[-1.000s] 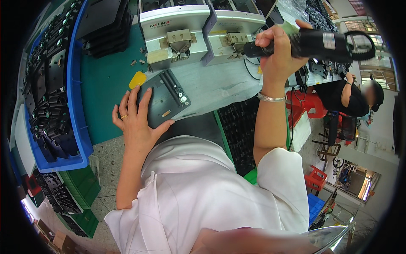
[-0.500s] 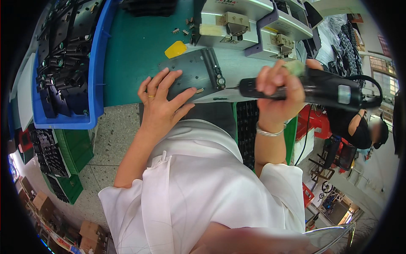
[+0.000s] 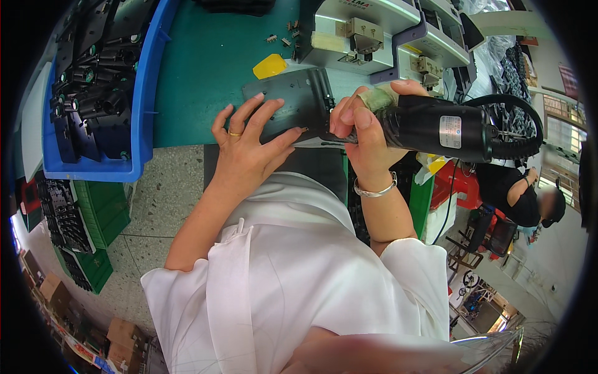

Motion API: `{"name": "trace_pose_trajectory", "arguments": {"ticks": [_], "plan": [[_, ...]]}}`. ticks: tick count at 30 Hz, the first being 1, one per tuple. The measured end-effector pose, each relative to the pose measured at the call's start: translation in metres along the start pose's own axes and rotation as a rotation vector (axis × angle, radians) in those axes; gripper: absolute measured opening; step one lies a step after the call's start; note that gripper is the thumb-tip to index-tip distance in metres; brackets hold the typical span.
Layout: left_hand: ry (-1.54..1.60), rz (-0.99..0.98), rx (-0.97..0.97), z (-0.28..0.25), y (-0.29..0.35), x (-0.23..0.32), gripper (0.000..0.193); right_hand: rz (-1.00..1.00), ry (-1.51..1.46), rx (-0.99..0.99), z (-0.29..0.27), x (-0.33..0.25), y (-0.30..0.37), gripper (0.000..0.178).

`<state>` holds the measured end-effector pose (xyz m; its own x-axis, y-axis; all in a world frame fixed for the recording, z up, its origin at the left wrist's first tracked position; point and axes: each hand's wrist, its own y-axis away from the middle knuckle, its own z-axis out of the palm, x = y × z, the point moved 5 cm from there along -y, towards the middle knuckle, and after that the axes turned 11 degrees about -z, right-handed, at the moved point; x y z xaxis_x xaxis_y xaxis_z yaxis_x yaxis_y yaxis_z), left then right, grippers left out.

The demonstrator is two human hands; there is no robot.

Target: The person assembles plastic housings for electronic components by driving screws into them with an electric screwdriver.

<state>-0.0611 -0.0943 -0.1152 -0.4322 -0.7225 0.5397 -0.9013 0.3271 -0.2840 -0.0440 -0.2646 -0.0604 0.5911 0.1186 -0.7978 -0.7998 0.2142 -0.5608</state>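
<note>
A flat black plastic panel [image 3: 293, 93] lies on the green mat at the table's near edge. My left hand [image 3: 249, 137] rests on its left part, fingers spread, one fingertip beside a small metal part [image 3: 304, 129] near the panel's near edge. My right hand [image 3: 367, 134] is wrapped round the front of a black electric screwdriver [image 3: 414, 128], held level with its tip end pointing left at the panel's near right corner. My fingers partly hide that tip and the panel's right edge, so I cannot tell whether the two touch.
At the left stands a blue bin [image 3: 144, 124] of black moulded parts. A yellow piece [image 3: 270, 66] and several small switch-like parts [image 3: 286, 42] lie beyond the panel. Silver machines [image 3: 349, 50] stand at the back. A coiled cable [image 3: 532, 115] trails from the screwdriver; a person [image 3: 511, 193] sits far right.
My right hand has brought the screwdriver left and closer to the panel, its fingers now over the panel's right edge. My left hand stays on the panel. The view has shifted slightly.
</note>
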Motion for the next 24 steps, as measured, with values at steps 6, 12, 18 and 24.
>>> {"name": "trace_pose_trajectory", "arguments": {"ticks": [6,12,18,24], "plan": [[-0.002,0.001,0.007,0.001,-0.001,0.001,0.033,-0.059,0.027,-0.016,0.003,0.004,0.000,0.044],[0.009,-0.013,-0.008,0.002,-0.001,0.000,0.032,-0.043,-0.063,-0.078,0.005,0.007,0.000,0.045],[0.054,-0.065,-0.062,-0.001,-0.004,0.001,0.027,-0.088,0.169,-0.163,0.014,0.008,0.000,0.036],[0.105,-0.056,-0.078,0.002,-0.011,0.003,0.027,-0.070,0.243,-0.151,0.019,0.010,0.000,0.037]]}}
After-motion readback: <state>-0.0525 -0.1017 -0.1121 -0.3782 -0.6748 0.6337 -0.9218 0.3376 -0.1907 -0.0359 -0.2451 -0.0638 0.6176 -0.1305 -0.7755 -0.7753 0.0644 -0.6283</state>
